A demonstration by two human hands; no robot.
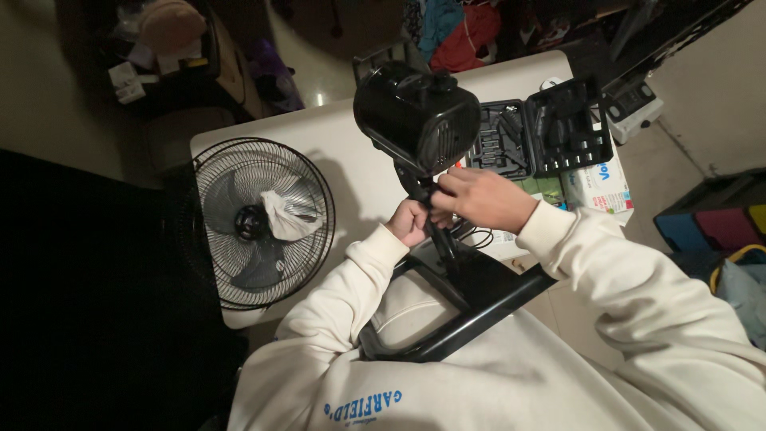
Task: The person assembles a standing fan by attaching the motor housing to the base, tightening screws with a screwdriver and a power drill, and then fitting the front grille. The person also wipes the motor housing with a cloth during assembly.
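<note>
A black fan motor housing stands on a black stem above a black tubular base that rests against my lap. My left hand is closed around the stem just under the housing. My right hand grips the same neck joint from the right, fingers curled on it. On the white table to the left lies the round black wire fan grille with blades, and a small clear plastic bag sits on it.
An open black tool case lies at the table's far right, with a white box in front of it. Black cables trail below my right hand. Clothes and clutter fill the floor beyond; coloured bins stand right.
</note>
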